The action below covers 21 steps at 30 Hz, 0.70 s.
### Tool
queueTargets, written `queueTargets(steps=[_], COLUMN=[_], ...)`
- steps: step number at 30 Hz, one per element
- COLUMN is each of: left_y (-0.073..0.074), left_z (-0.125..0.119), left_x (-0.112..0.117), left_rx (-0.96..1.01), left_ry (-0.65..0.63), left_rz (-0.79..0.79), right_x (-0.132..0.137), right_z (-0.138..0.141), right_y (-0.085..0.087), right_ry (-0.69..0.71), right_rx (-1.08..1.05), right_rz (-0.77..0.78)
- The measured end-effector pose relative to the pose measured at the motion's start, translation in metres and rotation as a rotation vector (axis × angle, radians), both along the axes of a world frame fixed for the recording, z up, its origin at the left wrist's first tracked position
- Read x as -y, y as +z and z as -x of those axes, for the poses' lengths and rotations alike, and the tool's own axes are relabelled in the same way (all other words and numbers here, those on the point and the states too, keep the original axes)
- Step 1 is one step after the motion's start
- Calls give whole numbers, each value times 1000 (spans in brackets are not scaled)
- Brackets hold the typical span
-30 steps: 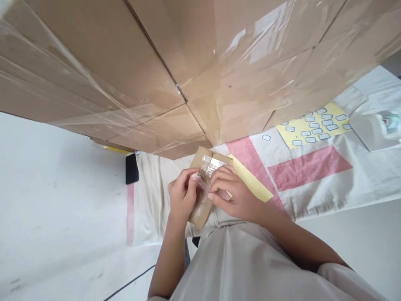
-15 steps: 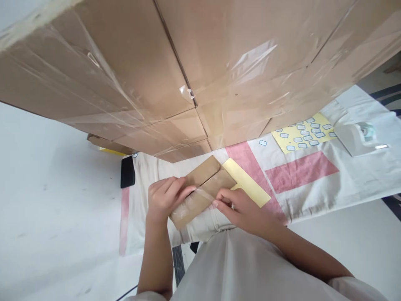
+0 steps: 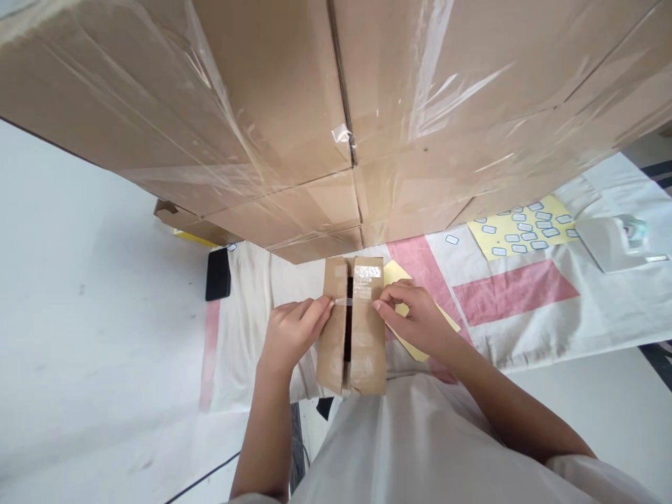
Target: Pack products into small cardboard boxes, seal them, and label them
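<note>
A small brown cardboard box (image 3: 362, 343) lies in front of me with its two top flaps nearly together and a dark gap between them. A strip of clear tape (image 3: 353, 301) stretches across that gap. My left hand (image 3: 292, 334) pinches the tape's left end against the left flap. My right hand (image 3: 414, 318) pinches the right end at the right flap. Older clear tape shines on the far end of the right flap.
A tall stack of large taped cardboard boxes (image 3: 336, 112) fills the upper view. A white and pink cloth (image 3: 504, 294) carries a yellow sheet of blue-edged labels (image 3: 522, 229), a yellow backing strip (image 3: 393, 276) and a tape dispenser (image 3: 614, 241). A black phone (image 3: 218, 273) lies left.
The small box has turned from lying slantwise to pointing straight away from me. Both hands have moved up to stretch the tape strip across the flap gap.
</note>
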<state>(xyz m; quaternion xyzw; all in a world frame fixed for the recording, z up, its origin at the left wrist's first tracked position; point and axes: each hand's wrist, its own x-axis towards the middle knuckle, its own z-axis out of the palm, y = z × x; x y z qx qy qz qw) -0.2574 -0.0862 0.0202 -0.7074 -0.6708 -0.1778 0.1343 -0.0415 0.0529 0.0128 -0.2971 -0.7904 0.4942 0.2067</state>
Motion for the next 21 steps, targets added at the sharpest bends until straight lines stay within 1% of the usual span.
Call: queueTargets(steps=[3, 6, 10, 12, 14, 16, 18, 21], left_y=[-9, -15, -13, -10, -9, -11, -17, -26], left_z=[9, 13, 17, 19, 19, 20, 20, 22], left_x=[3, 5, 11, 14, 15, 15, 15, 14], left_rx=[-60, -41, 1, -6, -16, -28, -39, -56], left_ry=[-79, -106, -123, -140, -147, -149, -159, -190], left_rz=[-55, -74, -4, 39, 75, 99, 76, -8], right_x=[3, 8, 10, 7, 3, -1, -5, -9], right_z=[-2, 1, 4, 2, -2, -6, -10, -12], right_y=[4, 10, 14, 14, 11, 8, 3, -6], right_ry=[58, 65, 35, 52, 85, 122, 167, 248], right_rx=[30, 84, 197, 240, 262, 241, 191, 105], right_rz=[10, -10, -27, 59, 222, 385, 490, 607])
